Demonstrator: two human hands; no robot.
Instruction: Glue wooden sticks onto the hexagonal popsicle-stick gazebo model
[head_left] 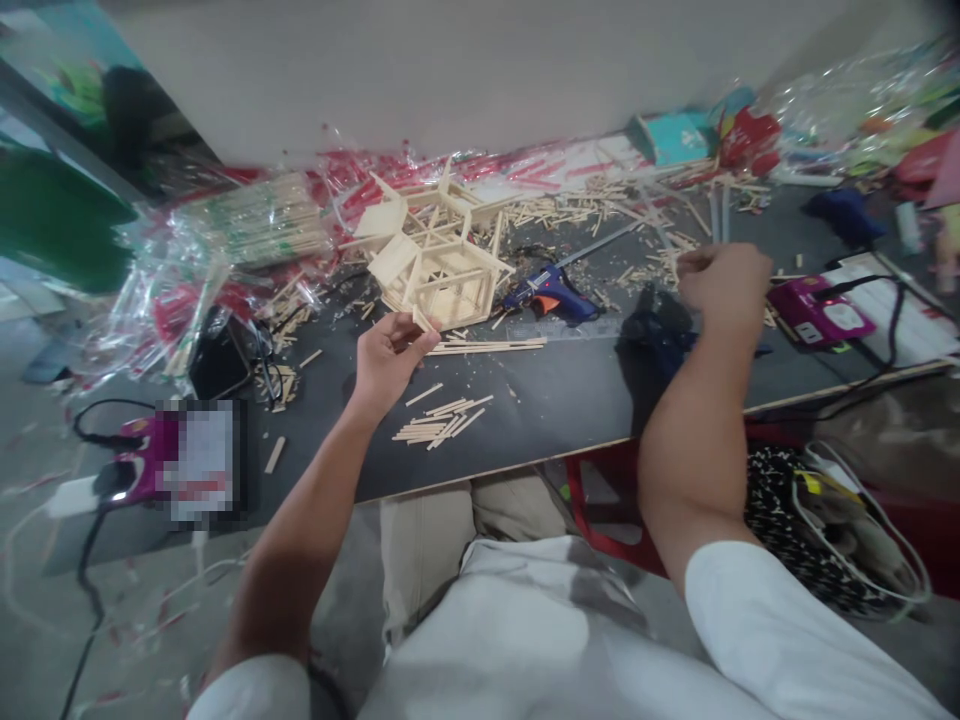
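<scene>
My left hand [391, 358] is closed, with thumb and fingers pinched on a short pale wooden piece [424, 320] at the near left corner of a wooden stick model [450, 285]. The model has a hexagonal frame with panels standing out from it. Farther right, my right hand [724, 283] hovers over the table with its fingers curled together; what they pinch, if anything, is hidden. Translucent glue sticks [720, 212] show just beyond its knuckles. Between the hands lies a blue glue gun [556, 293] with an orange trigger. Long thin sticks [491, 347] lie beside my left hand.
Short cut sticks [439, 422] lie in a loose pile near the table's front edge. Bagged sticks [251, 220] fill the back left. Scattered offcuts [577, 205] cover the back. Purple power blocks [823, 308] with cords, a clear ruler [566, 330] and a teal box [675, 137] are also here.
</scene>
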